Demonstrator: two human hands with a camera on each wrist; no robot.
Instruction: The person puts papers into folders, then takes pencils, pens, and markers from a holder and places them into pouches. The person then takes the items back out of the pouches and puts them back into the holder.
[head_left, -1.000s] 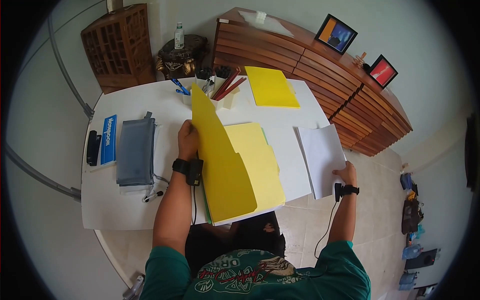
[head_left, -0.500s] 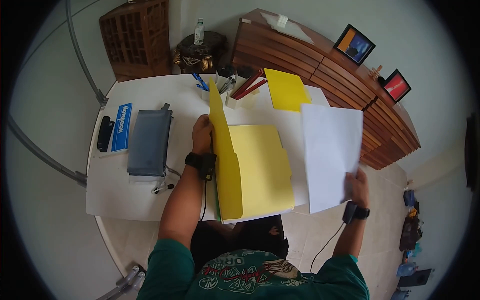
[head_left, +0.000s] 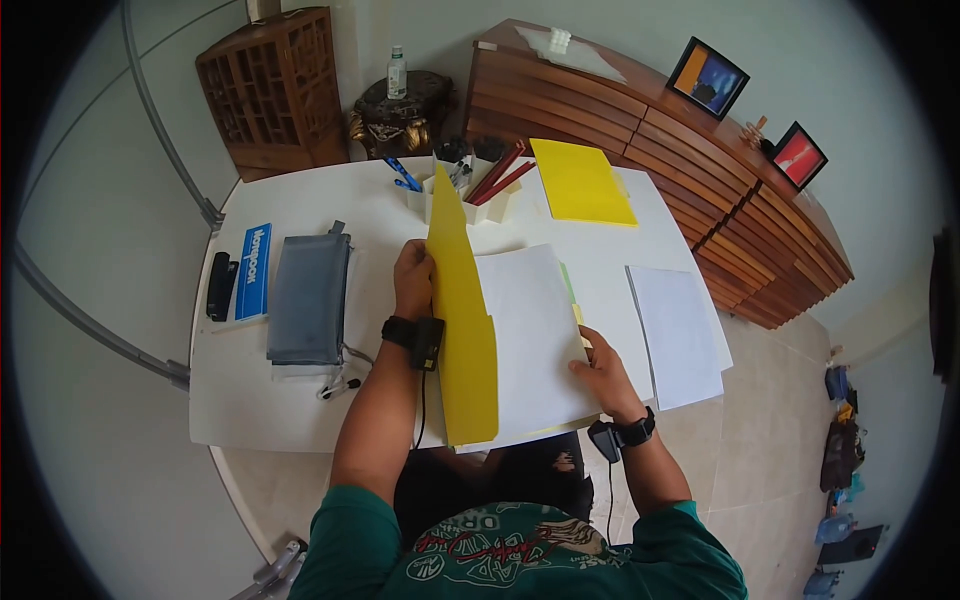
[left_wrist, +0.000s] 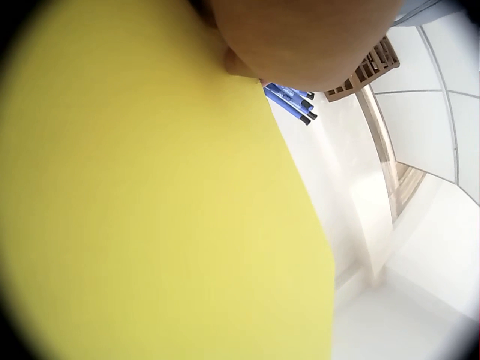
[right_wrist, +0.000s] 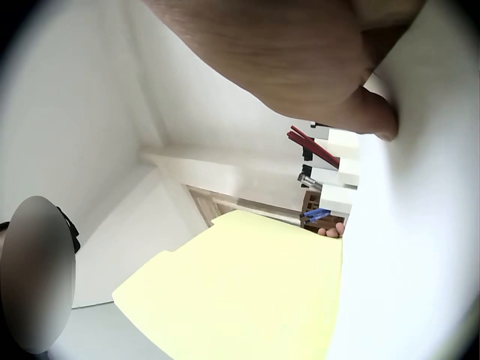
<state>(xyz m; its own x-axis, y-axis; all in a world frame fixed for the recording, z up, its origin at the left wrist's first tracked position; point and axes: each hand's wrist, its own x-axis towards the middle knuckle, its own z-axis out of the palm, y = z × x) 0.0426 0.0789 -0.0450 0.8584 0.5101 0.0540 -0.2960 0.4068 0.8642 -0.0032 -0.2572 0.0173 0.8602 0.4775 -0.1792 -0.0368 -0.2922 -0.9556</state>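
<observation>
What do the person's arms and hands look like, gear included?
Both arms have short green sleeves. The left hand and right hand are ungloved. Each wrist wears a black strap with a small black box and thin dark cable.

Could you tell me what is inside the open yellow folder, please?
White paper lies inside the yellow folder, its edge held by the right hand. It covers nearly everything beneath, which I cannot make out.
</observation>
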